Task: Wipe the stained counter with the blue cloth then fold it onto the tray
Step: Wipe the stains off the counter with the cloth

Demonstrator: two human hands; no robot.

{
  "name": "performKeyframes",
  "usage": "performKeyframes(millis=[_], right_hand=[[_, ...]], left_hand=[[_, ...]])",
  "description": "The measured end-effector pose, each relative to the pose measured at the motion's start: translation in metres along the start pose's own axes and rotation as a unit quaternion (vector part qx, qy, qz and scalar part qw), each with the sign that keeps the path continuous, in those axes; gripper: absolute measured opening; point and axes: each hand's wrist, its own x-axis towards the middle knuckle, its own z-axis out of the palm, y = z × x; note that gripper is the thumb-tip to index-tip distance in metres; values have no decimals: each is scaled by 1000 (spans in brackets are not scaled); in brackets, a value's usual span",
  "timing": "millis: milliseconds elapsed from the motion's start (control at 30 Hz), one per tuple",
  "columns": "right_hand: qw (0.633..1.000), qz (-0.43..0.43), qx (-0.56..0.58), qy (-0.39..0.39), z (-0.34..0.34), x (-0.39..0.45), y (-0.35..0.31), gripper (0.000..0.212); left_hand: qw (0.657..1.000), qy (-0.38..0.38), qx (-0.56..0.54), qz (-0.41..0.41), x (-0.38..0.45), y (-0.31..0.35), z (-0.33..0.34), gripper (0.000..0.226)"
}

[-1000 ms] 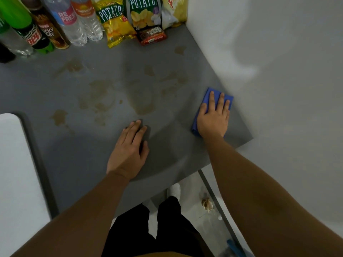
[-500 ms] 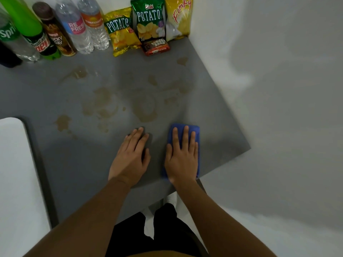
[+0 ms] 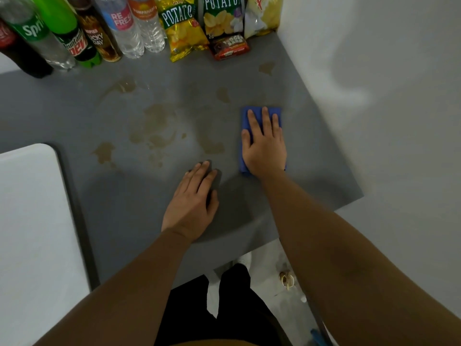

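A folded blue cloth [image 3: 245,116] lies flat on the grey counter [image 3: 311,151], right of centre. My right hand [image 3: 265,143] presses flat on top of it, fingers spread and pointing away from me. My left hand [image 3: 193,203] rests palm down on the bare counter, near the front edge and to the cloth's left. Brown stains [image 3: 154,126] cover the counter's middle, with smaller spots toward the back. A white tray [image 3: 32,221] sits at the left, holding nothing that I can see.
Several drink bottles [image 3: 124,28] and snack bags [image 3: 182,28] line the back of the counter against the wall. A white wall [image 3: 386,96] borders the counter's right side. The counter's front edge runs just behind my left wrist, with the floor below.
My right hand slid the cloth from the right edge toward my left hand, then pushed it away from me and to the right. My left hand stayed in place.
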Motion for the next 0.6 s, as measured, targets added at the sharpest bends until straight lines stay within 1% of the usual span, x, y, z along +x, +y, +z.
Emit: performKeyframes(millis=[67, 133, 200, 267, 467, 600], right_hand=[[999, 38, -3, -6, -5, -3, 10, 58], [997, 68, 3, -28, -8, -11, 18, 58], [996, 83, 6, -38, -10, -25, 22, 59], [995, 92, -1, -32, -9, -45, 21, 60], [995, 87, -19, -37, 0, -105, -5, 62], [997, 70, -10, -33, 6, -134, -35, 61]], left_hand=[[1000, 2, -6, 3, 0, 0, 0, 47], [1000, 2, -9, 6, 0, 1, -1, 46], [1000, -3, -10, 7, 0, 0, -2, 46], [1000, -11, -12, 7, 0, 0, -4, 47], [999, -31, -39, 9, 3, 0, -12, 46], [999, -23, -42, 6, 0, -6, -23, 45]])
